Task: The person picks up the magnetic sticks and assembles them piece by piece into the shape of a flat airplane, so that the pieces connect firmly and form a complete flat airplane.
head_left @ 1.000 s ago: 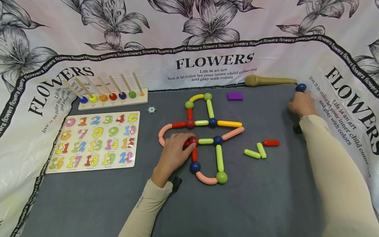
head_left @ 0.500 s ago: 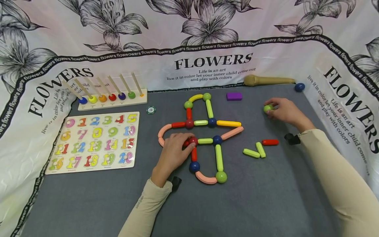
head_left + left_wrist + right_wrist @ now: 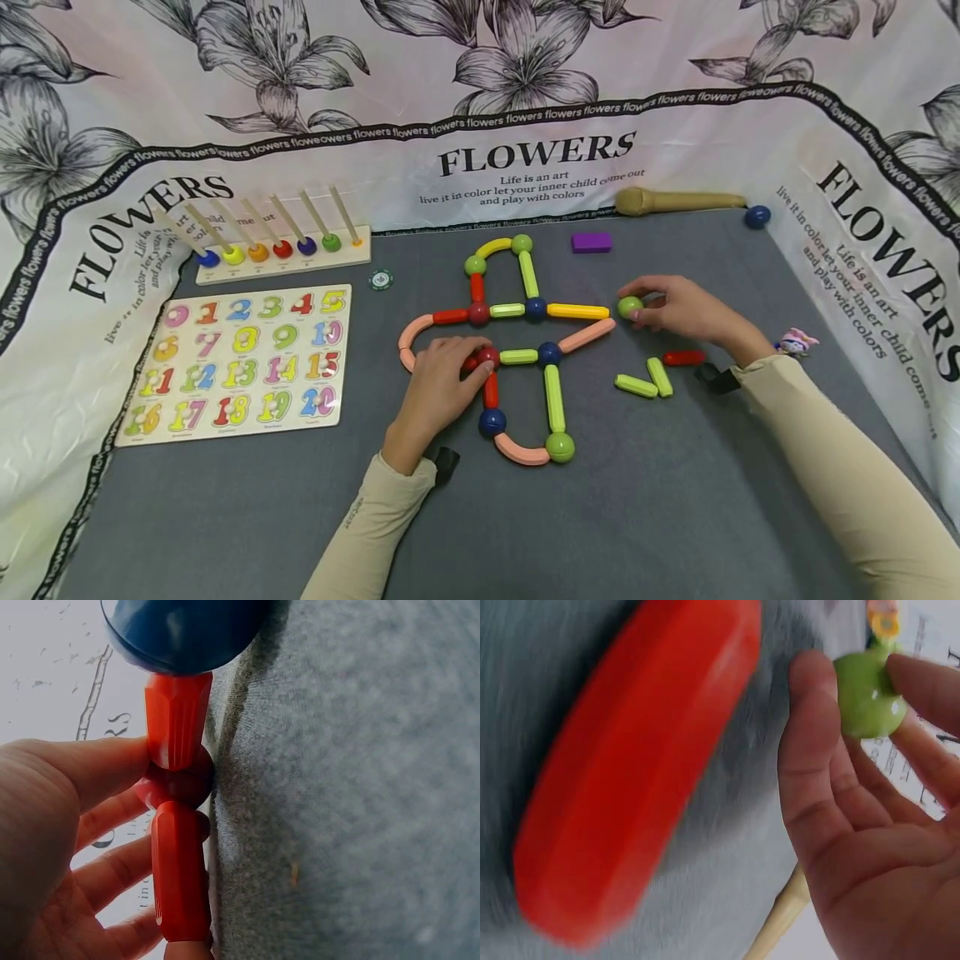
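Magnetic rods and balls form a fish-like outline mid-table. My left hand (image 3: 441,383) pinches a red ball (image 3: 490,357) on its lower left side, between thumb and fingers. In the left wrist view, red rods (image 3: 180,877) meet that ball, with a blue ball (image 3: 184,634) above. My right hand (image 3: 690,310) holds a green ball (image 3: 628,307) between thumb and fingertips, close to the right ends of a yellow rod (image 3: 577,311) and a pink rod (image 3: 588,336). The same green ball (image 3: 866,694) shows in the right wrist view, beyond a loose red rod (image 3: 637,772).
Two loose green rods (image 3: 636,386) and a red rod (image 3: 683,357) lie right of the outline. A blue ball (image 3: 757,217), wooden stick (image 3: 678,202) and purple block (image 3: 592,242) lie behind. At left are a number board (image 3: 247,358) and peg stand (image 3: 285,258).
My right hand has come from the far right corner by the blue ball, moving left with the green ball to the outline's right tip. The left hand has stayed in place.
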Demonstrator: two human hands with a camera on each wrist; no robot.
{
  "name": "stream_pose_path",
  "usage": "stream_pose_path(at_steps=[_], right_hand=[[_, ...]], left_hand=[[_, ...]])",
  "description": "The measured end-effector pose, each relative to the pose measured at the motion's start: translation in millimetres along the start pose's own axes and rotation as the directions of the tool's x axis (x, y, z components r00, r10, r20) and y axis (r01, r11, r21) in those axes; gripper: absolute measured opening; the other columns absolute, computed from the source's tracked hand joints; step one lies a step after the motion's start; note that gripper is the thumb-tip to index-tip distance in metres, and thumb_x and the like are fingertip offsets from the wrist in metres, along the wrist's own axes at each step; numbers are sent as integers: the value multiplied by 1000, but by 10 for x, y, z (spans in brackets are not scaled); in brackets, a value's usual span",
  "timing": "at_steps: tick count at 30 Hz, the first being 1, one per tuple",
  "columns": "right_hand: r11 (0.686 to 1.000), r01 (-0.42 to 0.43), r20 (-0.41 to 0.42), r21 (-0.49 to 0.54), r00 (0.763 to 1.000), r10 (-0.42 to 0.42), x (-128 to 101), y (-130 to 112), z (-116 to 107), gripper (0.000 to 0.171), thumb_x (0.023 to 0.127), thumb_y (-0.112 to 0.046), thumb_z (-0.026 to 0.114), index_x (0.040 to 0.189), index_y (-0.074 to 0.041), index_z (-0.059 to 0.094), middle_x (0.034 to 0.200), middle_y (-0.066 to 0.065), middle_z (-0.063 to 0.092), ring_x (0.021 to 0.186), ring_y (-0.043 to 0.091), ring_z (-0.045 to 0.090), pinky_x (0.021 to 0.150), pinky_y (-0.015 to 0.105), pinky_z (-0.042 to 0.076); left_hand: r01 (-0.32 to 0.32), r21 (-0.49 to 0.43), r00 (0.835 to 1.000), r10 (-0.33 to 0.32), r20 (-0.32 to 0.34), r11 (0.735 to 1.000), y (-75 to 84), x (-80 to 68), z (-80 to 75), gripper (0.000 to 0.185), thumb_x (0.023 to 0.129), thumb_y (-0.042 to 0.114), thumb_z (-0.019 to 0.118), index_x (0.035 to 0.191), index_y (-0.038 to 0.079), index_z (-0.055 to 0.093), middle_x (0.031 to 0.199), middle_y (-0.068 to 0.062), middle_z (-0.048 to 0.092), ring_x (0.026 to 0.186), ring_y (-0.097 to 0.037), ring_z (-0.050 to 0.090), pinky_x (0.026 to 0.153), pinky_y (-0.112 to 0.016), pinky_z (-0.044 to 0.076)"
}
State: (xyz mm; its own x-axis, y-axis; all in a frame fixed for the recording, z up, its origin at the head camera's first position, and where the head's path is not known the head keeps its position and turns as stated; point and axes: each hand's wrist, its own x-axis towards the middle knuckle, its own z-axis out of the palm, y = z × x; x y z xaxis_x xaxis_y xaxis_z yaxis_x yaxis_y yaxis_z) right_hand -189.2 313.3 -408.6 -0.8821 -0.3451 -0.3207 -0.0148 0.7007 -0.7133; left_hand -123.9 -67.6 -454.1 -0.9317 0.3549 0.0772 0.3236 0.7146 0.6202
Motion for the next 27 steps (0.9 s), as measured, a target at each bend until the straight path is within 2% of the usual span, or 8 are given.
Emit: stream_pose_path(at_steps=[5,19,27], right_hand=[[998,29,53,47,998,-32,10,-44,83,38,109,-16,65,143,0,63,135,21,64,98,28,69,79,39,58],[998,26,67,56,997,-30,3,-12,88,41,109,-20,64,146,-1,62,138,20,64,100,26,71,83,39,58],[999,9,56,47,998,-12,-29,63,88,40,109,-26,65,141,-2,65,131,15,68,101,26,70,86,41,58]], left_hand=[[10,-4,1000,-10,3,1000,-8,-8,1,30,106,26,71,133,14,74,125,-8,73,126,-40,59,104,-60,45],[1,-11,1000,-1,-5,1000,-9,-8,-18,30,106,25,71,133,13,74,124,-9,73,126,-41,59,102,-60,45],[-9,-20,1000,9,-19,1000,-7,-8,5,30,105,25,72,132,12,74,122,-10,74,125,-41,60,103,-60,45]])
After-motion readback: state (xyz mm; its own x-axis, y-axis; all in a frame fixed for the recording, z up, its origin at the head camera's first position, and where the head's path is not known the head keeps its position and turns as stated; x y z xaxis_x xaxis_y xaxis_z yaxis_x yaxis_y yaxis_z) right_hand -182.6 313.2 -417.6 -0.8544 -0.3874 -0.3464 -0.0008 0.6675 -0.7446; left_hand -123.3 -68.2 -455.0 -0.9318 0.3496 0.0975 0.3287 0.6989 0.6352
